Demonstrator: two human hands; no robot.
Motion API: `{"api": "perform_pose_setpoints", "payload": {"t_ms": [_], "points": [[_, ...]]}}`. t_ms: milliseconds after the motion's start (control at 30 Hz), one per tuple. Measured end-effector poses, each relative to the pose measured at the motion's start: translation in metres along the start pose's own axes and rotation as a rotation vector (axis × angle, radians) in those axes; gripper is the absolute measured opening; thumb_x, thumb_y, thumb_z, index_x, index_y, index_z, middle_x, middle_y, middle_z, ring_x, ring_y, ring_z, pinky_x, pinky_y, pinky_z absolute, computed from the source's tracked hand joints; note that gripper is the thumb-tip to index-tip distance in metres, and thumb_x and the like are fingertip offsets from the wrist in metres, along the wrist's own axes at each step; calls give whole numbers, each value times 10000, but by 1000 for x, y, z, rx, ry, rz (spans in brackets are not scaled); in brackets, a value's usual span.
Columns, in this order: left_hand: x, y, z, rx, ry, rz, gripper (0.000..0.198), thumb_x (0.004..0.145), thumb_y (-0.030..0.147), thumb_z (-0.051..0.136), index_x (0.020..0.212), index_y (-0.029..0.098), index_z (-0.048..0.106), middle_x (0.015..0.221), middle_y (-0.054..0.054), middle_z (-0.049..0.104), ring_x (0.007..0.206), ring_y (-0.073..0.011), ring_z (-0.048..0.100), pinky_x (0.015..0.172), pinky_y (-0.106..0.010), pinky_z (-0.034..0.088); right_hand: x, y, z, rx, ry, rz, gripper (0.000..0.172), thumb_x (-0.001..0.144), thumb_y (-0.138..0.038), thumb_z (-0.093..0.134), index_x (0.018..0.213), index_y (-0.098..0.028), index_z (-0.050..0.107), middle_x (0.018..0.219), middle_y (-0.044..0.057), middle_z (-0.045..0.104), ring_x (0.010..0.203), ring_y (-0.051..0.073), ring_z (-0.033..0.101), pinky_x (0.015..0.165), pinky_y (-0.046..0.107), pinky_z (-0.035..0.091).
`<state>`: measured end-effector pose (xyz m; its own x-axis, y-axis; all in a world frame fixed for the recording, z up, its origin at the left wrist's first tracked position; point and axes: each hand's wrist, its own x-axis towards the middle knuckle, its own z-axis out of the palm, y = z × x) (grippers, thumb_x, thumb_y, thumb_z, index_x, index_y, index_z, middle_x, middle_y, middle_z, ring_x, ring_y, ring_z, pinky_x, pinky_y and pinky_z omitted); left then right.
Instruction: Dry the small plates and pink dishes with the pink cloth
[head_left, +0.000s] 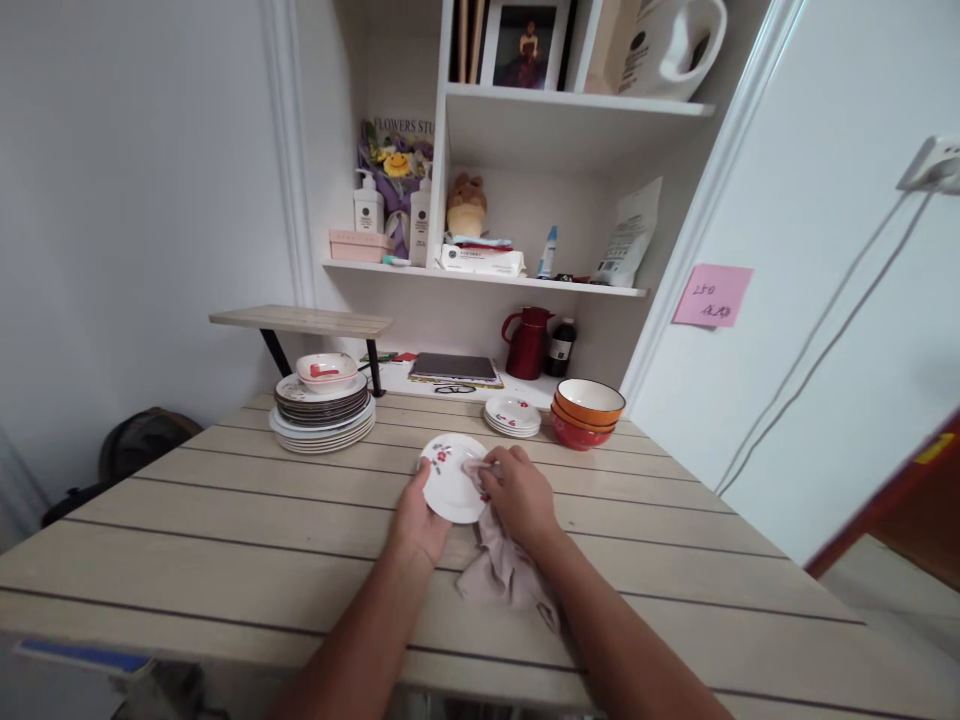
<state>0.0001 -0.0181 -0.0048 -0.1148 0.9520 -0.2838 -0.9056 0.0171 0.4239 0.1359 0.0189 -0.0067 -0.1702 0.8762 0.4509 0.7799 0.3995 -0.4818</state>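
Note:
A small white plate point(454, 490) with red flowers is held tilted above the middle of the table. My left hand point(418, 515) grips its left edge, thumb on the face and the other fingers hidden beneath. My right hand point(521, 495) is closed on a pale pink cloth point(504, 570) and presses a bunched part against the plate's right side. The rest of the cloth hangs down below that hand. Beyond the plate sits a short stack of similar small plates point(513, 415).
Orange and red bowls point(589, 405) are stacked at the back right. At the back left stands a pile of larger plates point(322, 420) with a small bowl point(327, 370) on top, near a raised wooden stand point(300, 320). Behind are a red jug point(529, 345) and a laptop-like flat object point(455, 368).

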Motion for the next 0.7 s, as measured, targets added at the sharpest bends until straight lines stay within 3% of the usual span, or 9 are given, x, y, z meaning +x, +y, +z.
{"api": "perform_pose_setpoints", "payload": {"t_ms": [100,233,367,467,533,600,700], "points": [[1,12,1,-87,65,147,341,942,260,463,1189,82,617,889,-112,755,730,-186,712,760,-323,582,-11,-17,6,172,-107,-123,146,825,-263,611,959,-233,662,972,33,596,803,162,559,691,265,358],[1,24,0,-116,63,223,340,957,288,435,1173,112,629,896,-92,755,718,-176,709,764,-326,585,-12,-29,3,661,-222,-219,224,816,-372,644,985,-228,677,994,33,617,922,182,563,810,284,407],[0,29,0,-133,36,206,364,957,318,435,1231,155,610,958,-88,757,808,-200,720,891,-400,556,0,-15,-4,1076,-106,87,465,876,-587,491,964,-173,684,848,31,605,705,149,539,690,289,428],[-2,25,0,-93,-25,137,393,953,341,444,1280,175,586,1006,-98,755,902,-231,717,945,-441,527,7,-3,-4,1255,-7,339,483,827,-610,561,998,-174,675,844,29,610,668,138,555,639,272,442],[-1,20,-2,-23,-95,70,406,950,359,448,1281,170,590,1036,-109,750,963,-248,707,953,-445,521,6,0,-1,1389,-129,409,460,807,-559,628,1098,-203,643,925,37,653,732,154,604,660,271,472],[2,14,-5,66,-146,6,419,941,376,467,1266,148,603,1054,-122,745,1002,-257,697,944,-425,528,4,-1,2,1543,-372,418,474,812,-538,639,1147,-203,616,998,56,686,803,177,641,704,297,506],[9,9,-12,178,-97,-14,444,927,398,491,1263,128,601,1042,-127,748,995,-262,699,895,-399,553,2,-5,4,1659,-623,468,494,855,-585,559,1077,-150,632,952,80,714,781,188,668,708,323,528]]}}
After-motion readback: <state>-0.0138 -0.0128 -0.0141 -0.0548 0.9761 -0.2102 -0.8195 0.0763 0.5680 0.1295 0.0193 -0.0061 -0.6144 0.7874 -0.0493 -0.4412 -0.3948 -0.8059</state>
